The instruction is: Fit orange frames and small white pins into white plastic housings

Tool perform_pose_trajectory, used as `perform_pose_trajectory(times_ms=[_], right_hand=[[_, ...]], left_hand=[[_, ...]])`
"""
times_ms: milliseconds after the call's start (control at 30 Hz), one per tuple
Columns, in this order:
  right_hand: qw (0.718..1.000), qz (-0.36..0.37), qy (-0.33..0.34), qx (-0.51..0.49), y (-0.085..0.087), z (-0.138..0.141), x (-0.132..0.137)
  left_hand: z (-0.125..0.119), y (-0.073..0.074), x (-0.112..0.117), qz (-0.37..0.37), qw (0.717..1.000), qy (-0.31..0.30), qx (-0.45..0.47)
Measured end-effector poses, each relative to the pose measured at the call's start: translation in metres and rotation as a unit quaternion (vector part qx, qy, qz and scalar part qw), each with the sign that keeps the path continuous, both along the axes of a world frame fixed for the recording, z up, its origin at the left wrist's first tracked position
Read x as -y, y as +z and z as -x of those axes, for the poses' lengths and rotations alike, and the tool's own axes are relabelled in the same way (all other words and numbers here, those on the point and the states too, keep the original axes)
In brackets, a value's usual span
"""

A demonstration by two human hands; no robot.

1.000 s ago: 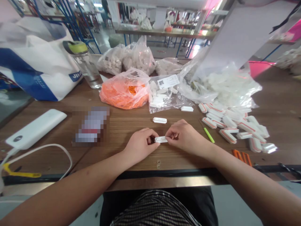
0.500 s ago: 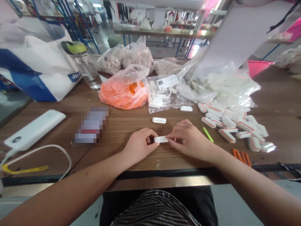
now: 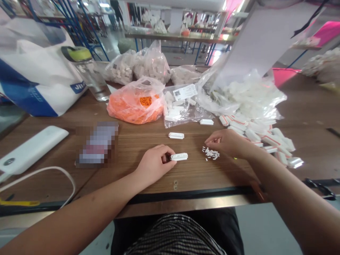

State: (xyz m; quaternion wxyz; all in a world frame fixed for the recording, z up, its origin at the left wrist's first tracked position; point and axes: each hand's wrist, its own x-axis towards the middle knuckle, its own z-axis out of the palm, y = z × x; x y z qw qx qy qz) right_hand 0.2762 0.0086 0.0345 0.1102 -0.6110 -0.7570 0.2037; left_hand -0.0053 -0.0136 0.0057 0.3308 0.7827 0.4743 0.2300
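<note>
Left hand: fingers curled, clamped on the end of a white plastic casing, which lies on the wooden tabletop. Right hand: right of the casing, well apart from it, fingertips bunched together just above a scatter of small white bits; whether it pinches any cannot be told. Directly beyond the casing: a second white casing. Farther beyond it: an orange-filled plastic bag and a clear bag of white pieces with a QR-code label, a third casing at its edge. Right of the casing, past the right hand: a heap of orange-striped white pieces. Left of the casing: a pixelated item, a white power bank and a white cable.
</note>
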Motion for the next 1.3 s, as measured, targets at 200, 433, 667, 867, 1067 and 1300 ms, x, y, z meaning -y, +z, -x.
perform_pose_trajectory(times_ms=[200, 433, 667, 867, 1067, 1300], right_hand=[[0.998, 0.028, 0.059, 0.003, -0.005, 0.003, -0.007], [0.979, -0.050, 0.150, 0.127, 0.001, 0.007, -0.007], [0.997, 0.017, 0.055, -0.042, 0.010, 0.027, 0.007], [0.977, 0.049, 0.085, -0.190, 0.005, 0.063, 0.021], [0.978, 0.034, 0.110, -0.174, -0.002, 0.070, 0.019], [0.975, -0.102, 0.183, -0.074, -0.001, 0.068, 0.022]], left_hand=[[-0.001, 0.001, -0.001, 0.000, 1.000, 0.000, -0.003], [0.000, -0.001, -0.001, 0.004, 1.000, 0.006, -0.003], [0.000, -0.001, -0.001, -0.002, 1.000, 0.003, 0.000], [-0.002, 0.002, 0.000, 0.002, 1.000, -0.002, -0.009], [-0.002, 0.003, 0.000, 0.006, 1.000, -0.003, -0.007], [-0.001, 0.002, 0.000, 0.005, 1.000, 0.000, -0.005]])
